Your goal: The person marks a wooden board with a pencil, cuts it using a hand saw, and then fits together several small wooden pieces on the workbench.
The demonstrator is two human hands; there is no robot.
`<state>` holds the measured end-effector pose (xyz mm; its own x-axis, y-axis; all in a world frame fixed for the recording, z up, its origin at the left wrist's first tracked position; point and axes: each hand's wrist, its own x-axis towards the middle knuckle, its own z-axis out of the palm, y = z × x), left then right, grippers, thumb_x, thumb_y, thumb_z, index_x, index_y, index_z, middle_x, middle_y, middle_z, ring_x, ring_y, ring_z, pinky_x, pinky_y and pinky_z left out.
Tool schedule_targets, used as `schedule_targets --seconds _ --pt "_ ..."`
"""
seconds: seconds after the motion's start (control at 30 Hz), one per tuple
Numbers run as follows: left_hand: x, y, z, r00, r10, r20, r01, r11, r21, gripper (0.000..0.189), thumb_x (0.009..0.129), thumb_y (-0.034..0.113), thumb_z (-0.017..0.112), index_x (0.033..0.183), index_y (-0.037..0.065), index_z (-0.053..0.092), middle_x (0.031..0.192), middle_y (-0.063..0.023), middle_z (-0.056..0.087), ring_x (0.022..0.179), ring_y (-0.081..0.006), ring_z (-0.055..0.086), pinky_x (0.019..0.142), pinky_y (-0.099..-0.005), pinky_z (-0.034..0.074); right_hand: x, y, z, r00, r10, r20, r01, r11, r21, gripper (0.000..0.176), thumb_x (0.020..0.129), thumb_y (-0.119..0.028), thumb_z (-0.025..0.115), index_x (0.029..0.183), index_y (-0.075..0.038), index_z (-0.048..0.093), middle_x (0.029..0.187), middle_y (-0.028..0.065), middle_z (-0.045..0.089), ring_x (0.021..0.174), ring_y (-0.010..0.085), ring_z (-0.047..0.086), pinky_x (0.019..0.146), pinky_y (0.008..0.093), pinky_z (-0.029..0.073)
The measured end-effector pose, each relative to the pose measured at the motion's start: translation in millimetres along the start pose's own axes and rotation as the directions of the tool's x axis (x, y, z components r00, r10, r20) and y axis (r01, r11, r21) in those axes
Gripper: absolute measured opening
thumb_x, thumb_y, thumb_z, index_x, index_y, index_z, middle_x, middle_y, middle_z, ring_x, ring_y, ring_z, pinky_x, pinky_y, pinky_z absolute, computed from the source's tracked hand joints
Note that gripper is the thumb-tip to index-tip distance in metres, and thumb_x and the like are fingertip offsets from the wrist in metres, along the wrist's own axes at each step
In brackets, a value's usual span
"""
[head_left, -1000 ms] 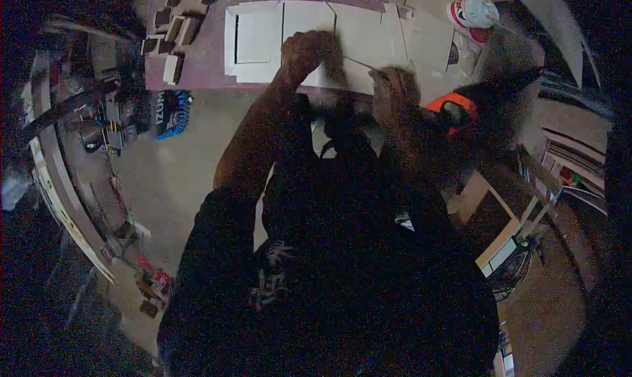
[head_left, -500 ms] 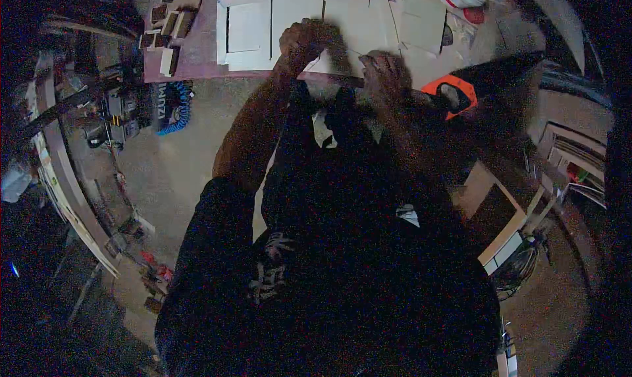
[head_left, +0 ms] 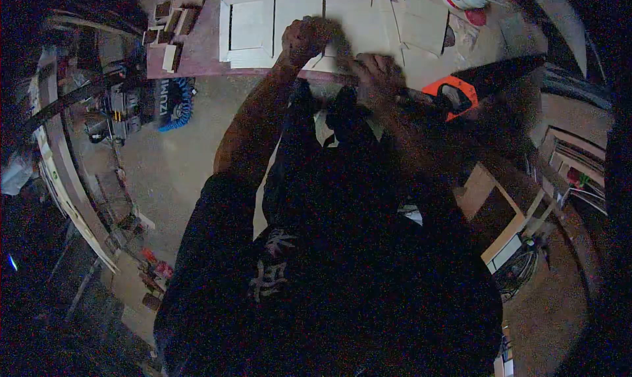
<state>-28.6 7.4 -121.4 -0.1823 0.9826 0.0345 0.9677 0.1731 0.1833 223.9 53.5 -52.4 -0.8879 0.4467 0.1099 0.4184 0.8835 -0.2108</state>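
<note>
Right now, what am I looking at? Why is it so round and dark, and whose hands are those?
There is no machine here. A person wears a camera on the head, and it looks down, so you see their dark clothes at the bottom and both arms reaching up the picture. The lens bends everything into a round shape. The left hand rests curled on pale flat boards that lie on a reddish worktop. The right hand is at the boards' near edge, and it is too blurred to tell whether it holds anything. Beside it lies a saw with an orange handle. A blue coiled hose sits at the left.
</note>
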Motion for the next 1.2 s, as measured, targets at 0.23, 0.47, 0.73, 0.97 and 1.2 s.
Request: schedule_targets --seconds 0.23,0.47,0.73,0.97,1.2 --pt "1.3 2.4 -11.6 0.990 -0.072 0.119 0.075 0.997 -0.018 0.036 0.079 0.040 0.071 0.104 0.015 0.068 0.091 -0.0128 0.068 0.082 -0.0327 0.068 0.075 -0.0452 0.056 9.3 -5.5 7.4 0.998 -0.010 0.058 0.006 0.998 0.068 0.036 0.076 -0.024 0.065 0.112 -0.017 0.068 0.127 0.0041 0.057 0.123 0.0272 0.047 0.101 0.0480 0.037" --pt "-3.5 -2.7 3.8 0.996 -0.064 0.060 0.066 0.997 -0.033 0.041 0.081 0.040 0.068 0.110 0.012 0.065 0.097 -0.0134 0.067 0.091 -0.0328 0.066 0.079 -0.0453 0.055 11.6 -17.0 5.6 0.996 -0.020 -0.087 0.026 0.997 0.074 0.030 0.079 -0.018 0.061 0.108 -0.015 0.068 0.122 0.0044 0.059 0.117 0.0272 0.051 0.098 0.0464 0.040" --pt "-8.3 -14.1 37.1 0.999 -0.029 -0.023 0.029 0.999 -0.018 0.047 0.079 0.044 0.071 0.108 0.008 0.064 0.098 -0.0136 0.066 0.088 -0.0341 0.066 0.077 -0.0455 0.056 15.6 -12.4 -5.1 0.999 -0.017 0.028 0.014 0.996 0.092 0.033 0.077 -0.012 0.059 0.108 -0.014 0.067 0.119 0.0044 0.061 0.114 0.0272 0.054 0.097 0.0446 0.043" --pt "-5.3 -9.2 27.9 0.993 -0.096 0.066 0.099 0.994 -0.050 0.047 0.084 0.044 0.066 0.104 0.002 0.063 0.091 -0.0166 0.068 0.084 -0.0359 0.068 0.076 -0.0465 0.056 16.8 -13.0 -3.6 0.999 -0.028 -0.017 0.029 0.995 0.097 0.035 0.077 -0.011 0.060 0.111 -0.014 0.067 0.120 0.0036 0.061 0.113 0.0266 0.055 0.098 0.0428 0.044" --pt "-6.6 1.3 2.1 0.988 -0.078 0.134 0.075 0.997 0.024 0.030 0.093 0.038 0.055 0.109 0.014 0.065 0.089 -0.0112 0.066 0.081 -0.0291 0.067 0.068 -0.0436 0.056 18.3 -14.5 -13.0 0.998 0.006 0.061 -0.013 0.993 0.119 0.035 0.075 -0.011 0.061 0.110 -0.012 0.067 0.120 0.0045 0.061 0.112 0.0276 0.055 0.098 0.0443 0.044"
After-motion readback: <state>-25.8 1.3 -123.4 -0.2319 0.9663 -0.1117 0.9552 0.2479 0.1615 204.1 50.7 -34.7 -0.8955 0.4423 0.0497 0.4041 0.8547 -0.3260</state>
